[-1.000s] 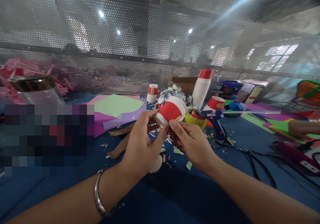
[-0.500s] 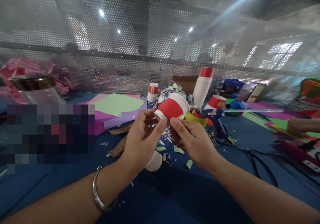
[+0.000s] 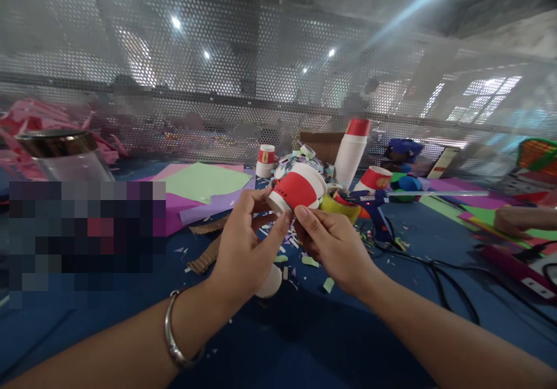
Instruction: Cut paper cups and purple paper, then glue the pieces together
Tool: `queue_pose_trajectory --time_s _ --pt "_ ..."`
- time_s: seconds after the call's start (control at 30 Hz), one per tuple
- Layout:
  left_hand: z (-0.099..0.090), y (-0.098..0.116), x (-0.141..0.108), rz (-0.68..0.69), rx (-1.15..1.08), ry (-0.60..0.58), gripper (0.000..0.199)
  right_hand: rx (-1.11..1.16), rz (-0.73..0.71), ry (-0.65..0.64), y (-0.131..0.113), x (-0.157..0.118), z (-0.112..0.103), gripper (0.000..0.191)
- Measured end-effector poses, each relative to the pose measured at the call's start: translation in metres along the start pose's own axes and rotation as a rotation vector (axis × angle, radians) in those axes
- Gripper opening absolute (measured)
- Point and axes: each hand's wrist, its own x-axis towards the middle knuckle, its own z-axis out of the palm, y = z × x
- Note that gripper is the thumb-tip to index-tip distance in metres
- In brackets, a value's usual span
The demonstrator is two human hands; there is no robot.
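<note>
A red and white paper cup (image 3: 298, 187) is held up in front of me, tilted with its mouth toward the upper right. My left hand (image 3: 248, 241) grips it near the base, thumb and fingers closed on it. My right hand (image 3: 333, 241) pinches its lower side, with the fingers behind the thumb partly hidden. Below the hands, a round white piece (image 3: 270, 282) lies on the blue table. Behind the cup sits a heap of curled paper strips (image 3: 300, 158). A blue glue gun (image 3: 376, 209) stands just right of my right hand.
Stacked paper cups (image 3: 350, 154) rise at the back, beside another red cup (image 3: 375, 177). Coloured paper sheets (image 3: 204, 181), cardboard strips (image 3: 204, 255) and a lidded jar (image 3: 65, 151) are on the left. Black cables run to a power strip (image 3: 522, 267); another person's hand (image 3: 517, 221) is at right.
The cup has turned slightly in my hands, showing more of its dark lettering. My left thumb has shifted a little down its base. The other person's hand has moved slightly left.
</note>
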Motion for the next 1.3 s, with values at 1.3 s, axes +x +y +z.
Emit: queue_pose_trajectory --time_s 1.3 --pt "-0.001 0.002 0.002 -0.035 -0.065 -0.022 0.031 0.046 0.012 -0.010 0.003 -0.001 0.001 0.049"
